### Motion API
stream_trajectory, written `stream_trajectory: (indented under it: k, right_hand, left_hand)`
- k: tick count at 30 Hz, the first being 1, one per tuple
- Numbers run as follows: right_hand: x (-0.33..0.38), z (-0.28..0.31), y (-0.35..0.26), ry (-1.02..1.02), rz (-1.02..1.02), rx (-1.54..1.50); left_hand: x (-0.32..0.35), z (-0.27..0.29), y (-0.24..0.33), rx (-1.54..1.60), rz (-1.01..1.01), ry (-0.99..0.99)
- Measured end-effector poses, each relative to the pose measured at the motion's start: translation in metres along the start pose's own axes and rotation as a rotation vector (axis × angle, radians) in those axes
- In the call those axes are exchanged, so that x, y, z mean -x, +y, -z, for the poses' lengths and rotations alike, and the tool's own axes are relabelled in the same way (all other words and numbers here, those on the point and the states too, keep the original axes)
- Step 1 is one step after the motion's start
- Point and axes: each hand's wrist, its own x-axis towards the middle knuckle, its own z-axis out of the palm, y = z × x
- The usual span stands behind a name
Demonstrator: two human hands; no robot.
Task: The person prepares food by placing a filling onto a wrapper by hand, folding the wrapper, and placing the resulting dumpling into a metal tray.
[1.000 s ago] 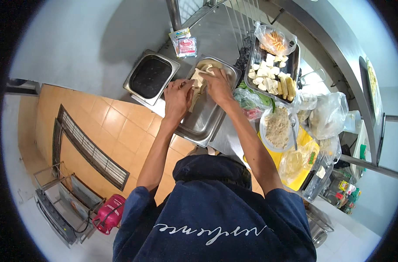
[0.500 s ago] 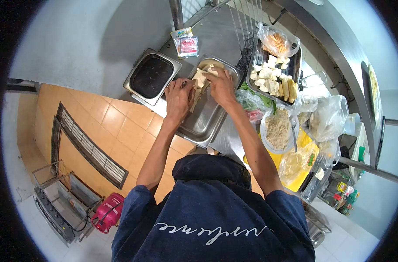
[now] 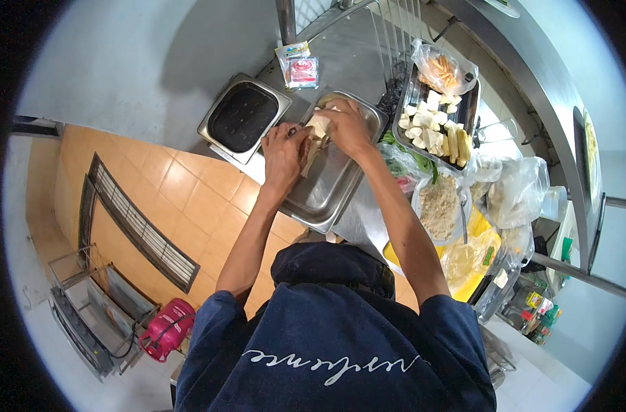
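Both of my hands are over a shallow steel pan (image 3: 325, 196) on the counter. Between them is a pale, cream-coloured piece of food (image 3: 319, 126), soft-looking and folded, with a brownish strip hanging down along its lower side. My left hand (image 3: 283, 154) is closed on its left edge, fingers bent. From the far right side, my right hand (image 3: 347, 128) grips the upper part with curled fingers. The fingers hide much of the piece, so its exact kind is unclear. More pale food shows at the pan's far end, partly covered by my right hand.
Left of the pan stands a square steel container of dark liquid (image 3: 243, 117). Packets (image 3: 301, 72) lie beyond it. To the right are a dark tray (image 3: 472, 110) of pale chunks, a plate of crumbly food (image 3: 438, 208), plastic bags (image 3: 519, 189) and a yellow board (image 3: 479, 271).
My fingers have closed further around the pale piece, which looks more folded and compact. The right hand has turned slightly inward. The whole view has shifted a little.
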Motion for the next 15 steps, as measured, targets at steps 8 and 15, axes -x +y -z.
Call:
stream_trajectory:
  k: [8, 15]
  right_hand:
    - [0.008, -0.007, -0.004, 0.181, -0.278, -0.179]
    - [-0.001, -0.016, 0.008, 0.259, -0.181, -0.169]
  left_hand:
    - [-0.001, 0.001, 0.000, -0.016, 0.021, -0.021]
    - [-0.002, 0.002, 0.004, -0.005, 0.014, -0.047]
